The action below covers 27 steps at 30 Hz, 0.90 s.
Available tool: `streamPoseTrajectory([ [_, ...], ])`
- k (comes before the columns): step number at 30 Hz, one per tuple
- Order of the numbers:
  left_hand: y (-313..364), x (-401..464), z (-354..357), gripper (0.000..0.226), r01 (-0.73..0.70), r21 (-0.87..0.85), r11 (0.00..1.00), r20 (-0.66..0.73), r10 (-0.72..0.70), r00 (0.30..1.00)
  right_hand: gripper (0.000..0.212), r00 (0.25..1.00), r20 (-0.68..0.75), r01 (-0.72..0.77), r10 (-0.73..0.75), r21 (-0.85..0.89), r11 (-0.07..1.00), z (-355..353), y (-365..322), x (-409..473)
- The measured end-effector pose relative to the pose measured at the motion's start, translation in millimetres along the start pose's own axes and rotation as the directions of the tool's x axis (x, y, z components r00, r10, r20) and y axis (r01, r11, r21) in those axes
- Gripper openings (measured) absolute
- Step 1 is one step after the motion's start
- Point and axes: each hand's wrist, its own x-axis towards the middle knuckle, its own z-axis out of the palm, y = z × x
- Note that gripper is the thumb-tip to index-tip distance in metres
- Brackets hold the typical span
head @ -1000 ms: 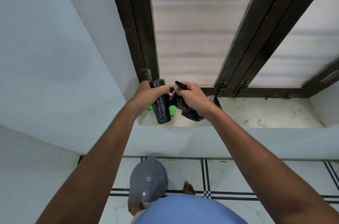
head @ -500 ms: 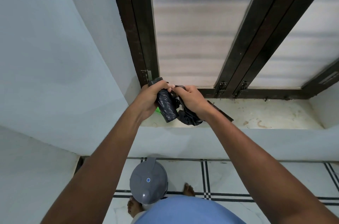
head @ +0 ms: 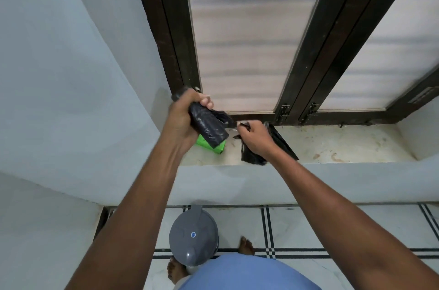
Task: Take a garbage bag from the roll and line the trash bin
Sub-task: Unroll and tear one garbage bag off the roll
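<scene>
My left hand (head: 184, 115) grips a black roll of garbage bags (head: 207, 127), held tilted above the window sill. My right hand (head: 255, 137) is shut on a loose black garbage bag (head: 253, 158) that hangs down over the sill's front edge. A thin strip of black plastic stretches between roll and bag, and a small gap shows between the two hands. The grey trash bin (head: 193, 237) with its domed lid closed stands on the floor below, between my arms.
A green packet (head: 212, 147) lies on the stained marble sill (head: 344, 145) under the roll. Dark window frames (head: 306, 64) rise behind. Pale walls close in at the left. My bare feet (head: 245, 245) stand on the tiled floor beside the bin.
My hands have pulled apart: the right one has drawn the bag rightward and down away from the roll, while the left has tilted the roll and lifted it slightly.
</scene>
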Motion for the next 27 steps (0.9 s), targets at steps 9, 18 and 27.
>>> streamPoseTrajectory([
  [9,-11.0,0.2,-20.4,0.013,0.010,0.354,0.935,-0.101,0.028,0.995,0.059,0.983,0.045,-0.183,0.179,0.353,0.918,-16.7,-33.3,-8.7],
  [18,-37.6,-1.8,-50.8,0.007,0.162,0.403,0.901,-0.273,-0.050,0.961,0.022,0.992,0.067,-0.119,0.107,0.202,0.972,-30.5,-33.9,2.6],
  [27,-40.9,-5.6,-69.8,0.014,0.171,0.361,0.917,-0.314,-0.053,0.948,0.007,0.997,0.077,-0.058,0.023,0.486,0.872,-17.7,-60.0,43.2],
])
